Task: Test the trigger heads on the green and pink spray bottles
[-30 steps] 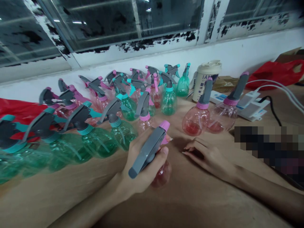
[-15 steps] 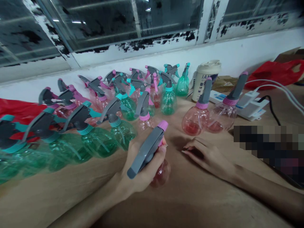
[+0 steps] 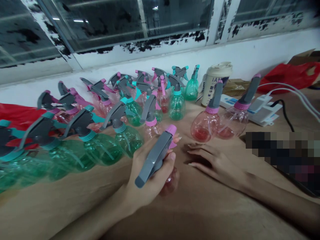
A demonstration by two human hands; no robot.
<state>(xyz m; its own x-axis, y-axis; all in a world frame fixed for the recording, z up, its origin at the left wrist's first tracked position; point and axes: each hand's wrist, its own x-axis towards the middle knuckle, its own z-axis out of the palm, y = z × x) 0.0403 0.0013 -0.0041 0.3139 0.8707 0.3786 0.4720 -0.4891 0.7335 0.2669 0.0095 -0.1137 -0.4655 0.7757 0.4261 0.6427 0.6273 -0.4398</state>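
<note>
My left hand (image 3: 146, 173) is wrapped round the neck of a pink spray bottle (image 3: 170, 181) with a grey trigger head (image 3: 156, 155) and pink nozzle; the bottle stands on the brown table (image 3: 205, 213). My index finger reaches past the trigger. My right hand (image 3: 215, 163) lies on the table just right of the bottle, fingers stretched out and slightly apart, holding nothing. Two more pink bottles (image 3: 206, 121) stand a little beyond it.
Several green and pink spray bottles (image 3: 125, 133) crowd the table's left and back along the wall. A beige cup (image 3: 215, 81), a white power strip (image 3: 262, 110) with cables and a red bag (image 3: 287, 75) sit at the back right. A blurred patch (image 3: 282, 153) lies at right.
My right hand has slid a little left toward the bottle with its fingers straighter. My left index finger has stretched out past the nozzle again. The bottle has barely moved.
</note>
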